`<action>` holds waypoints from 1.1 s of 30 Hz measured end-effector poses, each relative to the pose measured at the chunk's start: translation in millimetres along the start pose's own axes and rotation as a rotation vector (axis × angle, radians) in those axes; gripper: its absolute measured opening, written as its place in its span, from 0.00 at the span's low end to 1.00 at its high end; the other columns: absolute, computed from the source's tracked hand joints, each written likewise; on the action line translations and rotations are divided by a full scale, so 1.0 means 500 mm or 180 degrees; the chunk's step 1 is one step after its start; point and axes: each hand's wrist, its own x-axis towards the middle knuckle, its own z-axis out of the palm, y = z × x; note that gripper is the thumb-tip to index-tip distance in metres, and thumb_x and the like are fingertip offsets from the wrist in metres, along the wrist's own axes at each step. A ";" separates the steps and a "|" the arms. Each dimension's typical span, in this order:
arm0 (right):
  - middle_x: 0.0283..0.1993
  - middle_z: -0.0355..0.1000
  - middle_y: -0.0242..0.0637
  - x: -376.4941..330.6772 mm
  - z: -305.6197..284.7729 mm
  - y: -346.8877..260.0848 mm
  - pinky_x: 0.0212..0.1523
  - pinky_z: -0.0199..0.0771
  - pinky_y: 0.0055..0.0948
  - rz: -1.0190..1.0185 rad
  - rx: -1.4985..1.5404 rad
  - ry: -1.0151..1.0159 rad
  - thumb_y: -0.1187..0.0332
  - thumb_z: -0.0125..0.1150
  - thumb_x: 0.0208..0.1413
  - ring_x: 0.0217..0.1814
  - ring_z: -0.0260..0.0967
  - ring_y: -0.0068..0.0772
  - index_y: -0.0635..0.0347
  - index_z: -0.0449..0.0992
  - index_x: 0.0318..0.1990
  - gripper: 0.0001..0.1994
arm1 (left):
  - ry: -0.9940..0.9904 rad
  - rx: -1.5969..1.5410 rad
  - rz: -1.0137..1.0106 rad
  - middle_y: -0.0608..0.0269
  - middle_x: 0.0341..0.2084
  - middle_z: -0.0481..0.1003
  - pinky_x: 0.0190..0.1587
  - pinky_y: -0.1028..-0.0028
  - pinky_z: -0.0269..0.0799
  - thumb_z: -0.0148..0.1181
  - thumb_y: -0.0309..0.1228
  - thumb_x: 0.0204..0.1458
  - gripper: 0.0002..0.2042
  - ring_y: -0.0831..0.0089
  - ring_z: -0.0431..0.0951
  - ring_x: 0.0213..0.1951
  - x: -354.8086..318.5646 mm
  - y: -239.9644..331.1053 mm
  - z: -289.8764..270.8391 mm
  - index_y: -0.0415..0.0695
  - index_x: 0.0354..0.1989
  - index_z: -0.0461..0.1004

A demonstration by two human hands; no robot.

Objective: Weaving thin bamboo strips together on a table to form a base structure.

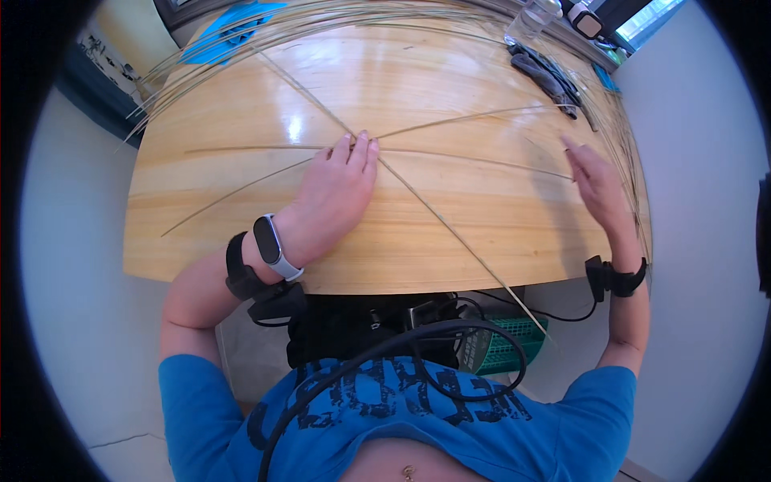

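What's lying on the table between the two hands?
In the head view, one thin strip runs over the wooden table from the left hand toward the right hand. A second strip fans out beyond it, a third strip nearer.

Left hand [333, 189] flat, fingers [359, 149] over crossing of thin strips [438, 214] on wooden surface [385, 261]. Right hand [598, 186] near strip ends, contact unclear. Loose bundle [321, 18] along far edge.
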 end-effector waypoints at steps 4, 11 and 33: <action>0.26 0.68 0.39 -0.016 0.013 -0.068 0.32 0.70 0.33 -0.0123 0.0167 -0.0601 0.78 0.55 0.58 0.27 0.69 0.37 0.46 0.71 0.64 0.26 | -0.0010 -0.0008 -0.0020 0.42 0.58 0.70 0.56 0.63 0.71 0.52 0.23 0.49 0.26 0.53 0.72 0.59 0.000 0.002 0.000 0.29 0.59 0.67; 0.25 0.70 0.41 -0.069 -0.043 -0.089 0.32 0.71 0.34 0.0999 0.0174 -0.1024 0.75 0.55 0.60 0.25 0.70 0.38 0.44 0.69 0.66 0.26 | 0.0029 -0.0077 -0.0053 0.42 0.58 0.70 0.56 0.63 0.71 0.52 0.23 0.48 0.26 0.53 0.72 0.58 0.004 0.005 -0.001 0.29 0.59 0.66; 0.23 0.69 0.25 -0.172 -0.169 -0.015 0.20 0.68 0.17 0.2192 0.1190 -0.1746 0.75 0.55 0.63 0.23 0.67 0.12 0.51 0.75 0.61 0.19 | 0.0042 -0.0011 -0.0027 0.45 0.57 0.71 0.57 0.65 0.70 0.53 0.24 0.49 0.26 0.56 0.71 0.59 0.000 0.003 0.001 0.29 0.59 0.67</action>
